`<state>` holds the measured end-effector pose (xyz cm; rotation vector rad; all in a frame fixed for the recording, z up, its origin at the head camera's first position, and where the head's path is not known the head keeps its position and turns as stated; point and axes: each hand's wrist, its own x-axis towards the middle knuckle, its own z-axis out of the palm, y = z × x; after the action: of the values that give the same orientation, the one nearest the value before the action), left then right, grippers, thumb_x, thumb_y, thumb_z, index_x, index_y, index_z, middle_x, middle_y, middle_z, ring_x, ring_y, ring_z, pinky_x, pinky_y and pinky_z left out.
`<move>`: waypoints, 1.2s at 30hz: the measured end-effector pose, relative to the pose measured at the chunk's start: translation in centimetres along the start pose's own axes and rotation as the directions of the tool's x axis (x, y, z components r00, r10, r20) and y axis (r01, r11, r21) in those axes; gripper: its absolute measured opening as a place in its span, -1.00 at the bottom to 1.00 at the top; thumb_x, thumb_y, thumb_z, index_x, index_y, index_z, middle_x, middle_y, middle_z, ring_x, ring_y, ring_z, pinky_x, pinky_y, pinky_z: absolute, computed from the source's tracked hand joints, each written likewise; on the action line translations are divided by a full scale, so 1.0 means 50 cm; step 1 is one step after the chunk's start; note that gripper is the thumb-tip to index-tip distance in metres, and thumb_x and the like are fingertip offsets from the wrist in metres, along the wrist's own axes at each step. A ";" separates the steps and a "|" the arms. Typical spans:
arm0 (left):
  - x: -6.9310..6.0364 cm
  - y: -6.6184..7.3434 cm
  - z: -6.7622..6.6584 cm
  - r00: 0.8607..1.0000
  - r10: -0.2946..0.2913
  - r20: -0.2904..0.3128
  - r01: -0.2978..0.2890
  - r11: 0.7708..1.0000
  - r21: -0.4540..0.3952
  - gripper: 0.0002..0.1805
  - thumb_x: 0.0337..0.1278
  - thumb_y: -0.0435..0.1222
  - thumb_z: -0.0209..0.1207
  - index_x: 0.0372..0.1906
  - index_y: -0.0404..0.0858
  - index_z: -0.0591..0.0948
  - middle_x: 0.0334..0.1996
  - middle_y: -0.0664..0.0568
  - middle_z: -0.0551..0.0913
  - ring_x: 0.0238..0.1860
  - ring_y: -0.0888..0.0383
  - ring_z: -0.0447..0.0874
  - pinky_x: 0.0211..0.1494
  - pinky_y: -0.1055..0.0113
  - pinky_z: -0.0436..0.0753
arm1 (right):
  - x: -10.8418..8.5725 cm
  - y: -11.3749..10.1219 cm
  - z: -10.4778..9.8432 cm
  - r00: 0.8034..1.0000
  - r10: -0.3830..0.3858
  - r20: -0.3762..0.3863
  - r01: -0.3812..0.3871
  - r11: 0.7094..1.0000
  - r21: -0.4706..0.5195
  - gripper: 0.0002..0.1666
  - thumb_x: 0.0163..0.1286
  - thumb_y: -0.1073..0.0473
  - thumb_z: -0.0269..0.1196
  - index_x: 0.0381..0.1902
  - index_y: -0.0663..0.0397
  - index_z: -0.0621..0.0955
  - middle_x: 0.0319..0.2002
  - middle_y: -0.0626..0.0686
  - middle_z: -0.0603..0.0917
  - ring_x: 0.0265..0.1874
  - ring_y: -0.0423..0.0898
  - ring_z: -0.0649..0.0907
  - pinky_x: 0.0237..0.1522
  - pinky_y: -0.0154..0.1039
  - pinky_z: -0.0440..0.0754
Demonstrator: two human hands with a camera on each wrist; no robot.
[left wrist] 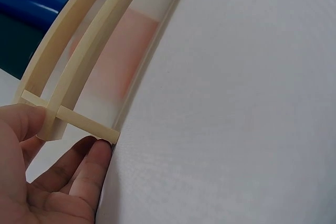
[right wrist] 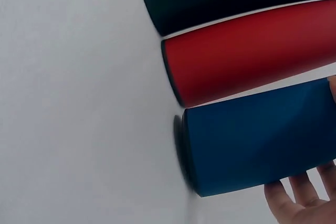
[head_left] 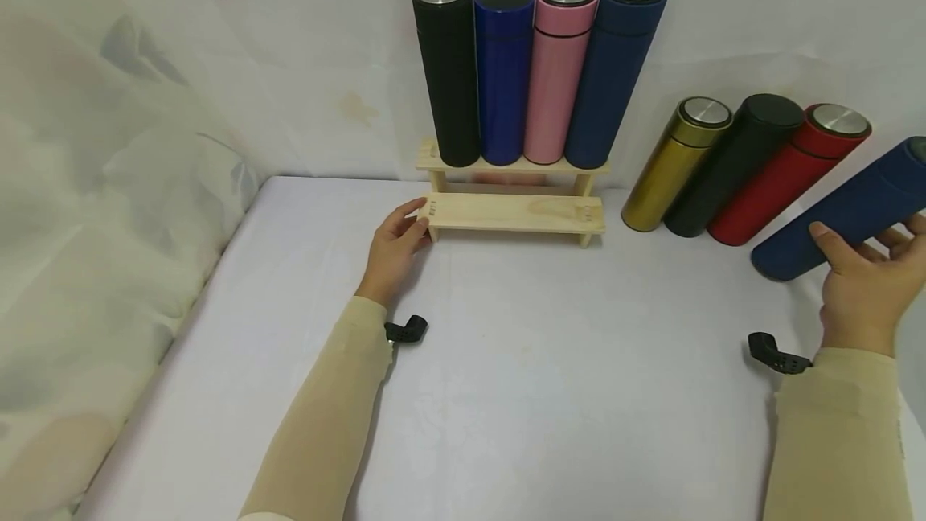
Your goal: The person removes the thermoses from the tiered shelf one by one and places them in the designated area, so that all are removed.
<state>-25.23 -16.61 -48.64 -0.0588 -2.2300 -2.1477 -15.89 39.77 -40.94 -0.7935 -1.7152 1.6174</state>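
Note:
My left hand (head_left: 394,252) pinches the left end of a two-tier wooden rack (head_left: 514,213), thumb at the front plank and fingers by the leg, as the left wrist view shows up close. On the rack's upper tier stand a black thermos flask (head_left: 448,79), a glossy blue one (head_left: 504,79), a pink one (head_left: 559,79) and a navy one (head_left: 615,75). Far to the right my right hand (head_left: 871,288) grips a dark blue thermos flask (head_left: 842,211) around its body. In the right wrist view a shadow lies at its base (right wrist: 191,153); whether it touches the table I cannot tell.
Right of the rack stand a gold flask (head_left: 673,167), a black flask (head_left: 731,171) and a red flask (head_left: 784,175), close together. White cloth covers the table (head_left: 542,392). Patterned fabric (head_left: 108,223) hangs along the left and back edges.

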 end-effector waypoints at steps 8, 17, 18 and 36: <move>0.001 -0.003 0.005 1.000 0.008 -0.014 -0.008 1.000 -0.001 -0.56 0.67 -0.27 0.22 0.50 -0.07 0.61 0.29 -0.22 0.60 0.27 -0.09 0.66 0.29 0.19 0.71 | 0.003 -0.005 0.018 0.998 0.050 0.050 -0.041 0.987 -0.156 -0.08 0.55 0.19 0.43 0.65 -0.52 0.27 0.49 -0.20 0.37 0.31 -0.30 0.43 0.46 -0.36 0.32; -0.003 0.003 0.001 1.000 0.000 -0.009 0.000 1.000 0.022 -0.56 0.69 -0.25 0.21 0.52 -0.05 0.60 0.31 -0.21 0.59 0.28 -0.07 0.66 0.31 0.20 0.70 | 0.033 -0.002 0.028 0.992 0.032 0.119 -0.004 0.973 -0.229 -0.10 0.61 0.16 0.36 0.66 -0.60 0.21 0.50 -0.23 0.32 0.39 -0.28 0.41 0.51 -0.31 0.27; -0.003 0.003 0.000 1.000 0.000 -0.009 0.000 1.000 0.022 -0.55 0.69 -0.25 0.21 0.52 -0.05 0.60 0.31 -0.21 0.59 0.28 -0.08 0.66 0.31 0.20 0.70 | 0.041 0.002 0.027 0.991 0.034 0.128 -0.005 0.976 -0.219 -0.09 0.60 0.15 0.37 0.66 -0.61 0.21 0.50 -0.23 0.32 0.39 -0.27 0.41 0.51 -0.30 0.27; -0.001 0.004 0.002 1.000 -0.013 -0.004 0.013 1.000 0.010 -0.56 0.69 -0.25 0.20 0.52 -0.08 0.59 0.31 -0.22 0.58 0.29 -0.08 0.64 0.33 0.16 0.69 | 0.070 0.019 0.036 0.988 0.055 0.143 -0.028 0.983 -0.184 -0.09 0.59 0.18 0.39 0.62 -0.64 0.23 0.53 -0.25 0.29 0.43 -0.27 0.38 0.53 -0.26 0.25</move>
<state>-25.15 -16.52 -48.47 -0.0399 -2.2445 -2.1413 -19.47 41.48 -41.78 -0.8178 -1.9851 1.5976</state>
